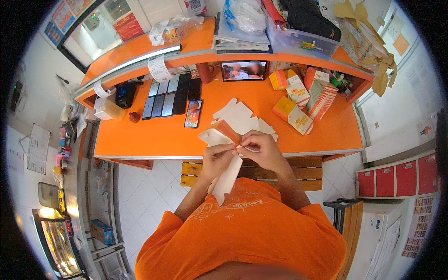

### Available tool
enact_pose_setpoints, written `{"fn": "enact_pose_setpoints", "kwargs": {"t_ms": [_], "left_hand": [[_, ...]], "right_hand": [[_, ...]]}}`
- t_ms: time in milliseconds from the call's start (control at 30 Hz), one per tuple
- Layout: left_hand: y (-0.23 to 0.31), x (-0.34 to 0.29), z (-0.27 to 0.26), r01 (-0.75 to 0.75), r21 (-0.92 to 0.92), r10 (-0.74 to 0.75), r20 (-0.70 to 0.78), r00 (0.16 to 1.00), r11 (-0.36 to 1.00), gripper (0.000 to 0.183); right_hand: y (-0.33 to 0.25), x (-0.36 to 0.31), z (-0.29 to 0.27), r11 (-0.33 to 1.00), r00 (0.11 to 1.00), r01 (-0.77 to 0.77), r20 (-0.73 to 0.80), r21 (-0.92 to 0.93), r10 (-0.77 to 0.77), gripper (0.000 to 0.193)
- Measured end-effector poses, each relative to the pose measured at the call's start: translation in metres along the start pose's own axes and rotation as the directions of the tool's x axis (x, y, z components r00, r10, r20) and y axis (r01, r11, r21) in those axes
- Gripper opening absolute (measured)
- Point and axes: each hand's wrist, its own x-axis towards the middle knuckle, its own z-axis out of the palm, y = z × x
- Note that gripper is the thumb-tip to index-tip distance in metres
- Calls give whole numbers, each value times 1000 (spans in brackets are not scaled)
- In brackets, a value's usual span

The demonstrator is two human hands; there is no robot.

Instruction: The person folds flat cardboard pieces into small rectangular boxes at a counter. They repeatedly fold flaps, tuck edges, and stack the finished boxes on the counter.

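The left hand [216,157] and right hand [262,148], close together, pinch a partly folded orange-and-white carton [227,131] over the near edge of the orange desk [140,142]. Beyond it lie pale flat carton blanks [234,117], with a lit phone [193,114] to their left and folded boxes [293,115] to their right; farther back, a lit tablet [244,71] stands upright.

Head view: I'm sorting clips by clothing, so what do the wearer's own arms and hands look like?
The left hand and right hand are bare, without gloves. The forearms are uncovered, with no watch or bracelet visible. Short, plain orange sleeves cover the upper arms, part of an orange shirt with pale printing on its front.
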Motion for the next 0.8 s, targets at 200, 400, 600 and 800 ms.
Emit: {"fn": "enact_pose_setpoints", "kwargs": {"t_ms": [200,400,600,800], "left_hand": [[0,-2,7,-131,-54,127,-76,989,990,19],[-3,1,7,-48,-87,34,-156,987,995,14],[-4,5,4,58,-426,-134,-150,980,903,24],[15,-7,-23,418,-303,-330,301,895,857,25]], "right_hand": [[0,-7,16,984,975,163,-138,-75,-172,9],[20,-6,30,943,984,3,-168,333,56,16],[37,-10,33,855,931,324,-22,-405,-364,25],[32,-13,12,949,971,235,9,-209,-238,64]]}}
